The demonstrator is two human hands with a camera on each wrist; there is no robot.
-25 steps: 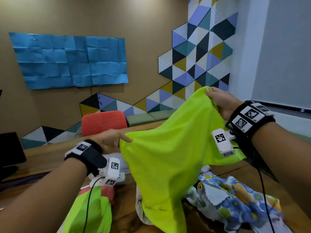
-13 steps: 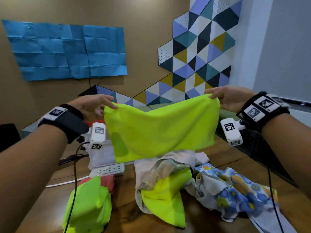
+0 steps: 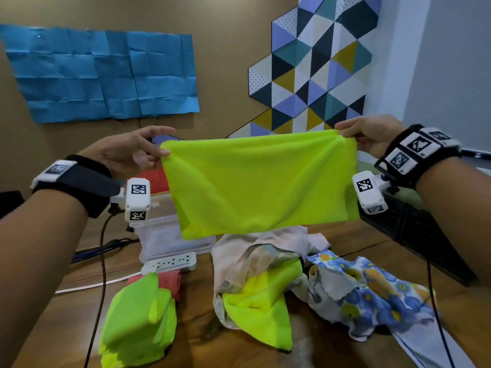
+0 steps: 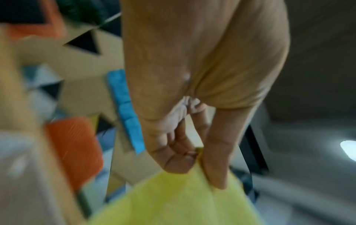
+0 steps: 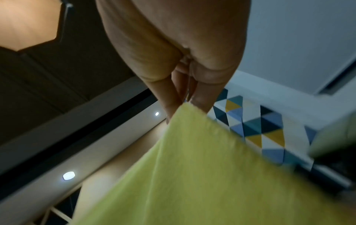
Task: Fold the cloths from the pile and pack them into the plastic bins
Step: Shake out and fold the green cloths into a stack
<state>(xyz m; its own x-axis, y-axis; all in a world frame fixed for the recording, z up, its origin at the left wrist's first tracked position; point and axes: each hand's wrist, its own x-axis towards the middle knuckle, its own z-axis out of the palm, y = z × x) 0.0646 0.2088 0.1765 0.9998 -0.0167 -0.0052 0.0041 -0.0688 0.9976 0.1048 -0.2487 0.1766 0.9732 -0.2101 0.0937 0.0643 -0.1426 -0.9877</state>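
Head view: wood table (image 3: pixel 345 243) w/ cloth pile (image 3: pixel 268 277); tan wall (image 3: pixel 225 62) behind.

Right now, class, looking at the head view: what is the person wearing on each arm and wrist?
Both forearms are bare, with no sleeves. The left hand has a black wrist strap with a white tag; the right hand has a black band carrying white squares printed with black codes. A white camera block with coded markers hangs below each wrist, trailing a dark cable.
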